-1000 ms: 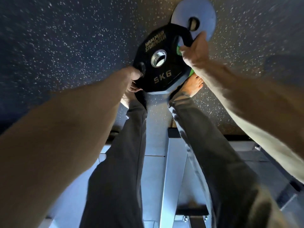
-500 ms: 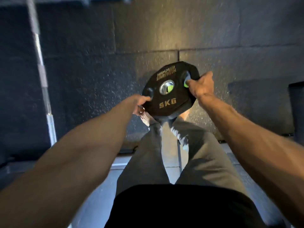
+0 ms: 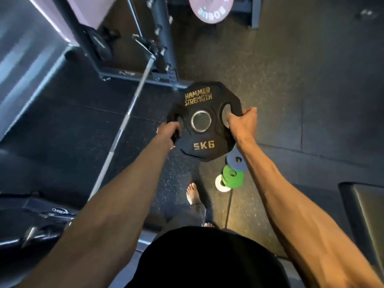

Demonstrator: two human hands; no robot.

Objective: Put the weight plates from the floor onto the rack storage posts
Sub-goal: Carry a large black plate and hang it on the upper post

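Both hands are on the black plate (image 3: 202, 121), and it is up off the floor (image 3: 311, 100), held out flat-faced toward the camera a little to the 12 o'clock side of centre. Gold lettering reads HAMMER STRENGTH at its 12 o'clock and 5KG at its 6 o'clock, with a metal-ringed bore in the middle.

The left hand (image 3: 168, 132) grips the plate at its 9 o'clock, fingers (image 3: 176, 129) curled into the handle slot there. The right hand (image 3: 242, 123) grips at 3 o'clock, thumb over the rim and the rest of the hand hooked into the slot on that side.

Down at the plate's 5 o'clock, three small discs lie on the floor in an overlapping row: a blue-grey plate (image 3: 235, 162), a green plate (image 3: 232, 177) and a white plate (image 3: 221, 185). A bare foot (image 3: 192, 193) stands just beside them, on their 9 o'clock side.

Up at 11 o'clock stands the dark steel rack (image 3: 158, 38), and a barbell (image 3: 124, 119) slants from it toward 7 o'clock. At 12 o'clock, cut by the top edge, sits a pink plate (image 3: 211, 9); what carries it I cannot tell. A dark padded bench (image 3: 365, 215) shows at 4 o'clock.
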